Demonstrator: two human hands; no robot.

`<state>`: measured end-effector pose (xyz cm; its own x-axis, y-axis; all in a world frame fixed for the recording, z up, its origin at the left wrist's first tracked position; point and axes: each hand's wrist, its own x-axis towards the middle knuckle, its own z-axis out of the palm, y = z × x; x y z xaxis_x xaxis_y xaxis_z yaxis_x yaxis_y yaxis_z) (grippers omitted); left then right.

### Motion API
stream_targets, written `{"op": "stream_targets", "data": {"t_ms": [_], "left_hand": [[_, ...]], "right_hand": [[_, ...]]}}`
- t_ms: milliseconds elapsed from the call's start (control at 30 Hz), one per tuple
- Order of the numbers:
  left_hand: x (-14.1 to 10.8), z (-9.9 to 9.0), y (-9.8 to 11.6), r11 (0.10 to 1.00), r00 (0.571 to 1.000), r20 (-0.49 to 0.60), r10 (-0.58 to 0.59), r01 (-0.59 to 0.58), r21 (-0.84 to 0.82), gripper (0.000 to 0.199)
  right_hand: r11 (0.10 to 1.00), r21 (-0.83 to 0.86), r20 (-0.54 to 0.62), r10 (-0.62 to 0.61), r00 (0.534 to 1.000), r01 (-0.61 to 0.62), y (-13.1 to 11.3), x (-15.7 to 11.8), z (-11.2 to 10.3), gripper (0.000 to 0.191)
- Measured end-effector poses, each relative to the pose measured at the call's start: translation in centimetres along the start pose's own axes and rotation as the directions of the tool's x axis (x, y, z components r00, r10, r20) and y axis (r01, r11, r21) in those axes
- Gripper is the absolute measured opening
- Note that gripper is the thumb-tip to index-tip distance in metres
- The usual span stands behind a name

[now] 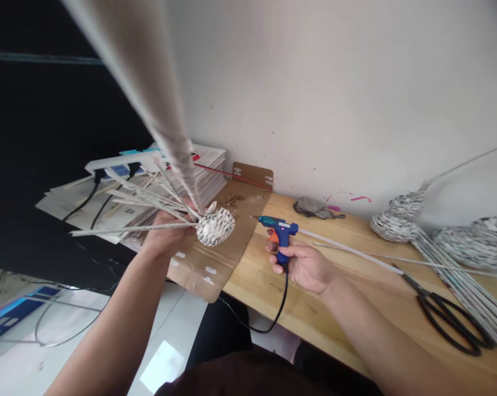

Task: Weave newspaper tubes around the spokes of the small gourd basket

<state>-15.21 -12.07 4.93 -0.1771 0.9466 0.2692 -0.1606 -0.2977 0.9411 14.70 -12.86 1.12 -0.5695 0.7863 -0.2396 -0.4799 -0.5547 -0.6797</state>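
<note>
My left hand [172, 234] is closed around the base of a small woven ball of rolled paper strips [215, 226]. Several loose paper strips [145, 198] fan out from it, and one long strip rises blurred toward the camera. Most of my left fingers are hidden behind the strips. In my right hand [306, 267] is a blue hot glue gun [285, 234] with a teal nozzle and an orange trigger. A long white glue stick [347, 250] sticks out of its back, and a black cord hangs from the handle. The nozzle points toward the woven ball, apart from it.
Brown cardboard [236, 242] covers the left of the wooden table [314, 297]. A paper stack [211, 159] carries a power strip [120, 169]. A grey cloth [314, 208] lies by the wall. Black scissors [446, 313], paper rods [471, 291] and woven pieces [397, 220] are at right.
</note>
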Motion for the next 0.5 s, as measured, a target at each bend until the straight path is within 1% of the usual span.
{"op": "stream_targets", "data": {"t_ms": [100, 167, 233, 333, 367, 433, 500], "left_hand": [[-1.0, -2.0, 0.6, 0.999, 0.999, 0.027, 0.028, -0.029, 0.024, 0.028], [-1.5, -2.9, 1.1, 0.997, 0.997, 0.041, 0.071, -0.073, 0.038, 0.028], [-1.7, -3.6, 1.7, 0.995, 0.995, 0.029, 0.095, -0.096, 0.036, 0.028], [-1.8, -3.9, 2.4, 0.994, 0.994, 0.031, 0.106, -0.107, 0.025, 0.028], [-1.8, -3.9, 2.6, 0.993, 0.993, 0.044, 0.113, -0.114, 0.024, 0.028], [-1.9, -3.7, 2.8, 0.993, 0.992, 0.052, 0.116, -0.117, 0.024, 0.029], [-1.8, -3.4, 2.8, 0.994, 0.994, 0.031, 0.105, -0.106, 0.024, 0.029]], "right_hand": [[1.0, -0.01, 0.043, -0.025, 0.999, 0.026, 0.9, 0.8, 1.0, 0.032], [1.0, -0.015, 0.054, -0.023, 0.998, 0.023, 1.6, 1.7, 1.9, 0.029], [1.0, -0.01, 0.07, -0.011, 0.997, 0.012, 2.4, 3.0, 2.9, 0.021], [0.998, -0.027, 0.114, 0.056, 0.992, -0.054, 3.3, 5.3, 4.3, 0.015], [0.997, -0.039, 0.111, 0.072, 0.991, -0.068, 3.5, 6.1, 4.7, 0.013], [0.991, -0.111, 0.059, 0.079, 0.995, -0.072, 3.8, 7.6, 5.4, 0.004], [0.958, -0.278, -0.036, 0.057, 0.998, -0.064, 3.9, 9.2, 6.0, 0.011]]}}
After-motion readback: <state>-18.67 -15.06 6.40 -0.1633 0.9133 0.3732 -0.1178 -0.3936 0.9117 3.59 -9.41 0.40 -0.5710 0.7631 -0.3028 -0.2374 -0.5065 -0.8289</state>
